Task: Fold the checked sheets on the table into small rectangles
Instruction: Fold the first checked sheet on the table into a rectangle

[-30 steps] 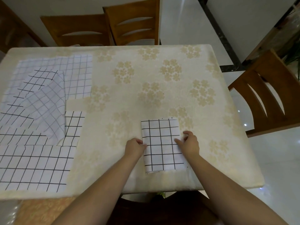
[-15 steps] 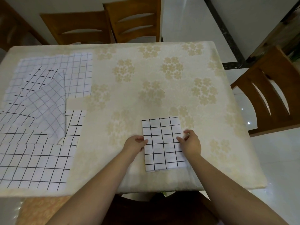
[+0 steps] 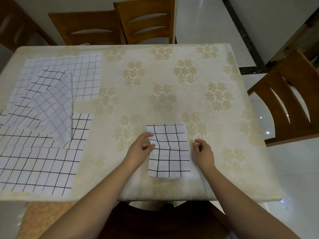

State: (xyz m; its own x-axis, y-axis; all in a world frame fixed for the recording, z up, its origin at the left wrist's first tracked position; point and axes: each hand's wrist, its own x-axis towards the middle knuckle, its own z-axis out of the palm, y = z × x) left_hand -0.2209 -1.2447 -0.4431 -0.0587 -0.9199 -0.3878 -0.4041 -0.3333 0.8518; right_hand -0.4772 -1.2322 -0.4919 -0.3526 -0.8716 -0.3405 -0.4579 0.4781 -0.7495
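Note:
A folded checked sheet [image 3: 170, 152], white with black grid lines, lies as a small upright rectangle near the front edge of the table [image 3: 155, 80]. My left hand [image 3: 138, 150] pinches its left edge between thumb and fingers, and the cloth buckles a little there. My right hand [image 3: 204, 154] hovers just off the right edge with loosely curled fingers that hold nothing. Several unfolded checked sheets overlap on the table's left side: a large one [image 3: 38, 166] at the front left, another [image 3: 86, 75] at the back left, and one with a turned-over flap [image 3: 55, 111] between them.
The table has a cream floral cloth. Two wooden chairs [image 3: 146, 19] stand at the far side and one chair [image 3: 290, 104] at the right. The table's right edge drops to a glossy white floor.
My right hand has come off the folded sheet's right edge and moved slightly right. My left hand's fingers have spread around the left edge, which now buckles.

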